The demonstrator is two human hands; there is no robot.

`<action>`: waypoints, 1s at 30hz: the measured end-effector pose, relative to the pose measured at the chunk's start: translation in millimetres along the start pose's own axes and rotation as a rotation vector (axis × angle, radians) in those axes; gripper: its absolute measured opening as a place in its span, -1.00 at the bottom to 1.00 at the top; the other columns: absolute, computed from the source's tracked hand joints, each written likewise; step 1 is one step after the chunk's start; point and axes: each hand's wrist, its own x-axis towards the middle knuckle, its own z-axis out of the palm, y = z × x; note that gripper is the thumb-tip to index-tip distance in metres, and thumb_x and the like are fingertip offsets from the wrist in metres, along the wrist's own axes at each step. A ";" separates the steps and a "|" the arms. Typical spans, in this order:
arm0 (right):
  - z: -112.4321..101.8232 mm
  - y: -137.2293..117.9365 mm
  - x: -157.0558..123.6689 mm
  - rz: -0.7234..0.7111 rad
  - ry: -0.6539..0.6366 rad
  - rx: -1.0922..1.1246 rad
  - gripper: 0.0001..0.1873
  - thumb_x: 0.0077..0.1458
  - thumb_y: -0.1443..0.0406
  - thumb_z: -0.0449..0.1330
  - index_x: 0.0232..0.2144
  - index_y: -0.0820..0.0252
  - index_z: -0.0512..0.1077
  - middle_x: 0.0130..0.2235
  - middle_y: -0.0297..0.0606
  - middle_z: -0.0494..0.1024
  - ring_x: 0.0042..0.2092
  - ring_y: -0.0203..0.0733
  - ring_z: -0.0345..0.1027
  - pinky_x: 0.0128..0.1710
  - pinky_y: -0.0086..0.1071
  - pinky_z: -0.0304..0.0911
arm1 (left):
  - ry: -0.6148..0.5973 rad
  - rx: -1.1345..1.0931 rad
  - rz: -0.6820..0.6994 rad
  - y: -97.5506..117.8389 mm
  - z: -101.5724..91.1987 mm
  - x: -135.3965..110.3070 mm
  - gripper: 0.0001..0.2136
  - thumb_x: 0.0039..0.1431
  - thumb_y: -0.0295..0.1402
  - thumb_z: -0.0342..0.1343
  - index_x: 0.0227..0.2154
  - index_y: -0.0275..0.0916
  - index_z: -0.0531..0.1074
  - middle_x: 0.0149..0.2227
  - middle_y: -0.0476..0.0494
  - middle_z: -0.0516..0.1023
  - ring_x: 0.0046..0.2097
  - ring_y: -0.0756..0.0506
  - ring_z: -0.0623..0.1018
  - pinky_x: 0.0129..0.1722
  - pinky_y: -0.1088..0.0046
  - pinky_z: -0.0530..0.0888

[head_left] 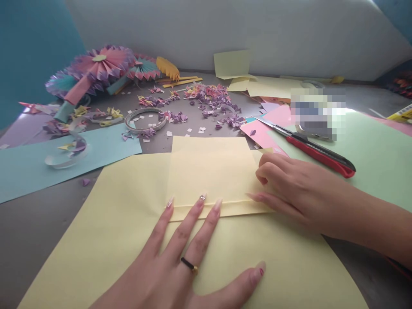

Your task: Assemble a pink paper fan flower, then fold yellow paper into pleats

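Note:
A folded pale yellow sheet (209, 171) lies on top of a larger yellow sheet (122, 231) in front of me. My left hand (180, 266) rests flat on the paper, fingers spread, with three fingertips pressing the narrow fold along the smaller sheet's near edge. A dark ring sits on one finger. My right hand (289, 184) lies at the right end of that fold, most fingers curled, one finger stretched along the crease. Neither hand holds anything.
A red utility knife (317, 150) lies on pink and green sheets to the right. A tape roll (145, 120), purple paper bits (209, 101), a light blue sheet (41, 163) and pleated paper fans (96, 68) fill the back and left.

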 end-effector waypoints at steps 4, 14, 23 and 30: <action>-3.4 -7.2 2.3 -0.148 0.027 -0.071 -0.64 0.32 0.05 -0.06 -0.43 0.13 0.21 -0.39 -0.29 0.31 -0.35 -0.16 0.13 -0.31 -0.27 0.00 | -0.018 -0.073 0.042 -15.5 -7.2 4.4 -0.38 0.30 -0.25 0.02 0.35 0.14 -0.08 0.22 -0.33 0.37 0.23 -0.44 0.36 0.11 -0.18 0.31; 6.7 -21.0 10.0 -0.256 0.231 -0.249 -0.66 0.29 0.42 -0.05 -0.54 0.18 0.29 -0.57 -0.35 0.27 -0.51 -0.25 0.03 -0.49 -0.33 -0.13 | -0.071 -0.669 -0.080 -39.0 -48.3 38.9 -0.77 0.35 -0.27 -0.10 -0.41 -0.12 0.38 -0.44 0.05 0.50 -0.43 0.00 0.49 -0.37 0.51 0.48; 2.3 -50.8 11.2 -0.349 0.416 -0.268 -0.67 0.18 0.49 0.00 -0.59 0.16 0.30 -0.61 -0.35 0.28 -0.53 -0.20 0.00 -0.52 -0.29 -0.14 | -0.432 -1.429 -0.614 -48.7 -34.6 65.5 -0.55 0.29 0.10 -0.17 -0.45 -0.16 0.32 -0.55 0.04 0.49 -0.44 -0.03 0.55 -0.36 0.49 0.55; 5.0 -49.3 11.3 -0.375 0.284 -0.208 -0.71 0.34 0.18 -0.08 -0.26 0.15 0.38 -0.47 -0.33 0.41 -0.44 -0.14 0.11 -0.47 -0.25 -0.04 | 0.032 -0.938 -0.551 -61.2 -42.4 66.1 -0.65 0.38 -0.25 -0.21 -0.52 -0.18 0.24 -0.57 0.08 0.36 -0.54 0.06 0.41 -0.48 0.56 0.44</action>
